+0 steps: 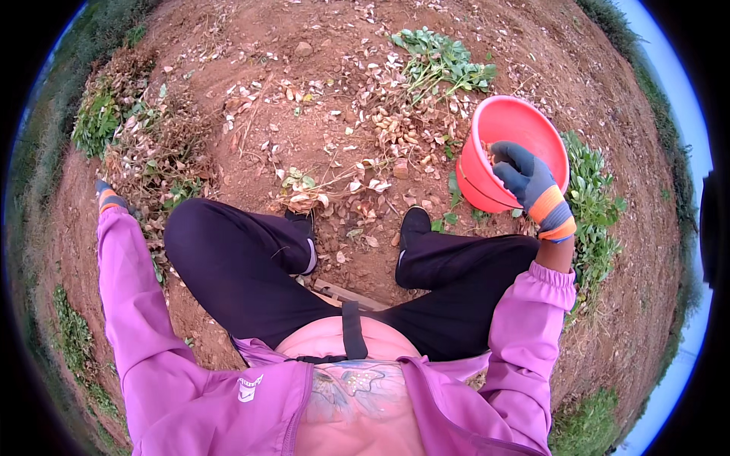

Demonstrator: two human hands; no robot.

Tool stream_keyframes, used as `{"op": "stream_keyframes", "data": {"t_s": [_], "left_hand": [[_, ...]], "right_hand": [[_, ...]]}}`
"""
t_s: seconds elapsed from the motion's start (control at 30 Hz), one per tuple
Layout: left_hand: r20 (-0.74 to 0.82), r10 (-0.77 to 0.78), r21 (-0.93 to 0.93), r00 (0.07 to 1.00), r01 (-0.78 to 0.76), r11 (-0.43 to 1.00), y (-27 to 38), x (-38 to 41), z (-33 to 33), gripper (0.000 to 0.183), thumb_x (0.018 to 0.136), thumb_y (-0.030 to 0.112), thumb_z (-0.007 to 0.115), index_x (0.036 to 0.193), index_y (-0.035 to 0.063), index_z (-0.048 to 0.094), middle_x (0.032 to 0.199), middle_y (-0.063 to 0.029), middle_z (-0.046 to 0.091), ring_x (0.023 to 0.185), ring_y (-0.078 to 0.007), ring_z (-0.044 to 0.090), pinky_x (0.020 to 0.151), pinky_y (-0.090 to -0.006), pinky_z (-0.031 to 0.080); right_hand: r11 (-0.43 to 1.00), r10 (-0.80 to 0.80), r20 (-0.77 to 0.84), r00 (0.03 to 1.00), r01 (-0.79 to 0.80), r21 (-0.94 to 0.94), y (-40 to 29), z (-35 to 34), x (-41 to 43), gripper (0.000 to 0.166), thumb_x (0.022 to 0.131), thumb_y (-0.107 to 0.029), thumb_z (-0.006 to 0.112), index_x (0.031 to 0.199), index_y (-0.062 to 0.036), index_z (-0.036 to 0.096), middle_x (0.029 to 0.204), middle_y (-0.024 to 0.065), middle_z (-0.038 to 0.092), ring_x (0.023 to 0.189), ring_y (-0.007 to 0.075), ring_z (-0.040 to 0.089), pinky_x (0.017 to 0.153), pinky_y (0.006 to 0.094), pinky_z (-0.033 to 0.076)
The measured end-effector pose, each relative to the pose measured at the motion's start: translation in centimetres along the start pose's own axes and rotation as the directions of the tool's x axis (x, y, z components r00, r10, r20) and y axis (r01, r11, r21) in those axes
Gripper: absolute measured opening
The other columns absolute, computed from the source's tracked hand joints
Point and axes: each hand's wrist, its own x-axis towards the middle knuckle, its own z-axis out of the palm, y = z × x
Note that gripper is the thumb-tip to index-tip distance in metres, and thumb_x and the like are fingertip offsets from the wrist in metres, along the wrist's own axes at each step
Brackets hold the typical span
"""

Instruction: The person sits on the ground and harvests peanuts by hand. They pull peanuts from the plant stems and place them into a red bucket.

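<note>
My right hand [522,174], in a dark grey glove with an orange-striped cuff, is over the near side of a red plastic bucket [467,171]. Its fingers curl down into the bucket's mouth; whether anything is between them is hidden. A bit of something tan shows beside the fingertips. The bucket leans a little on the soil. Far to the left, my left hand [109,196], gloved alike, reaches the outer edge of a heap of dried peanut plants [165,145]. Most of its fingers are out of sight. Unshelled peanuts [393,126] lie in a small pile left of the bucket.
Pulled green plants [442,62] lie beyond the peanut pile. More green plants [593,194] line the ground right of the bucket. A dry uprooted stalk [319,196] rests before my shoes. Below me is a low wooden seat [348,293]. Dry leaves litter the reddish soil [228,182].
</note>
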Motion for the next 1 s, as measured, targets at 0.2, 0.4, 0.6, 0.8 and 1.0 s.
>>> {"op": "stream_keyframes", "data": {"t_s": [0.2, 0.4, 0.6, 0.8, 1.0], "left_hand": [[0.067, 0.823, 0.244, 0.565, -0.809, 0.535, 8.3, -8.5, 8.9, 0.065, 0.077, 0.044, 0.065, 0.122, 0.0002, 0.051, 0.120, -0.0207, 0.056, 0.110, -0.0330, 0.053, 0.092, -0.0401, 0.040], [0.853, 0.468, -0.462, -0.229, -0.748, 0.476, -0.3, -34.5, 19.5, 0.032, 0.084, 0.024, 0.060, 0.111, 0.0058, 0.059, 0.098, -0.0049, 0.063, 0.090, -0.0140, 0.056, 0.082, -0.0275, 0.045], [0.959, 0.029, -0.283, -0.281, -0.950, 0.134, -19.3, -52.5, 19.0, 0.047, 0.077, 0.028, 0.063, 0.117, 0.0060, 0.054, 0.113, -0.0174, 0.059, 0.106, -0.0317, 0.056, 0.090, -0.0375, 0.043], [0.993, -0.016, -0.117, -0.116, -0.993, -0.026, -26.0, -55.3, 18.4, 0.039, 0.076, 0.026, 0.062, 0.112, 0.0107, 0.057, 0.112, -0.0157, 0.059, 0.106, -0.0306, 0.056, 0.091, -0.0421, 0.044], [0.904, 0.337, -0.392, -0.263, -0.824, 0.409, -25.0, -53.3, 17.4, 0.030, 0.078, 0.009, 0.056, 0.108, 0.0084, 0.061, 0.103, -0.0192, 0.060, 0.097, -0.0350, 0.057, 0.084, -0.0382, 0.046]], "right_hand": [[0.990, -0.116, -0.034, 0.993, 0.113, -0.085, -0.7, -0.2, -0.8, 0.028, 0.082, -0.009, 0.060, 0.109, -0.0018, 0.057, 0.089, 0.0078, 0.059, 0.078, 0.0153, 0.055, 0.071, 0.0289, 0.046], [0.990, -0.094, 0.011, 0.996, 0.094, -0.107, -2.3, -0.6, -1.1, 0.029, 0.082, -0.010, 0.060, 0.110, -0.0028, 0.055, 0.091, 0.0139, 0.059, 0.081, 0.0229, 0.059, 0.074, 0.0331, 0.047], [0.988, -0.116, 0.008, 0.993, 0.116, -0.098, -2.7, -0.8, -0.9, 0.028, 0.082, -0.009, 0.059, 0.109, -0.0026, 0.054, 0.091, 0.0155, 0.058, 0.080, 0.0271, 0.058, 0.071, 0.0350, 0.046], [0.994, -0.076, 0.036, 0.996, 0.079, -0.082, -2.3, -1.5, -1.0, 0.029, 0.082, -0.008, 0.059, 0.109, -0.0011, 0.053, 0.090, 0.0152, 0.057, 0.078, 0.0270, 0.058, 0.070, 0.0342, 0.046], [0.979, -0.172, 0.021, 0.985, 0.173, -0.105, -1.3, -1.5, -0.8, 0.030, 0.082, -0.011, 0.059, 0.110, -0.0013, 0.053, 0.091, 0.0169, 0.057, 0.078, 0.0292, 0.059, 0.069, 0.0359, 0.046]]}}
